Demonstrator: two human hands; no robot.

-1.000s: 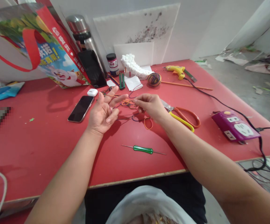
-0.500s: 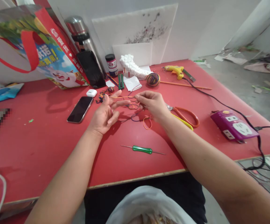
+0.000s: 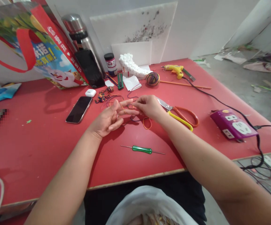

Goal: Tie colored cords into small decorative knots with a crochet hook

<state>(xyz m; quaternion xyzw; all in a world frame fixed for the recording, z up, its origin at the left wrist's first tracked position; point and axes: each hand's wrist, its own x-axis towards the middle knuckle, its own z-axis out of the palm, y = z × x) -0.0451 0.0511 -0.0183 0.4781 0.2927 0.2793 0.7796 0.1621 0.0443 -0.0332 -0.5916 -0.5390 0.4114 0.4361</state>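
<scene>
My left hand (image 3: 108,120) is above the red table, its index and middle fingers stretched to the right and its other fingers curled. Multicoloured yarn (image 3: 123,108) runs over those fingers, its orange stretch slanting across them. At their tips my right hand (image 3: 148,106) pinches the yarn between thumb and forefinger; the exact grip is partly hidden. Loose purple and orange loops lie on the table beneath both hands. Behind them sits the yarn ball (image 3: 152,78). A green-handled tool with a thin metal rod at each end (image 3: 142,149) lies in front. Scissors (image 3: 169,107) rest beside my right wrist.
A phone (image 3: 79,109), an earbud case (image 3: 90,92) and a small knotted yarn piece (image 3: 100,97) lie to the left. Farther back are a thermos (image 3: 74,23), a jar (image 3: 111,64) and a yellow glue gun (image 3: 174,70). A purple power socket (image 3: 235,123) sits at right.
My right hand has come slightly down and nearer the left fingertips. The orange yarn, stretched level between the hands before, now slants across my left fingers, which have straightened more.
</scene>
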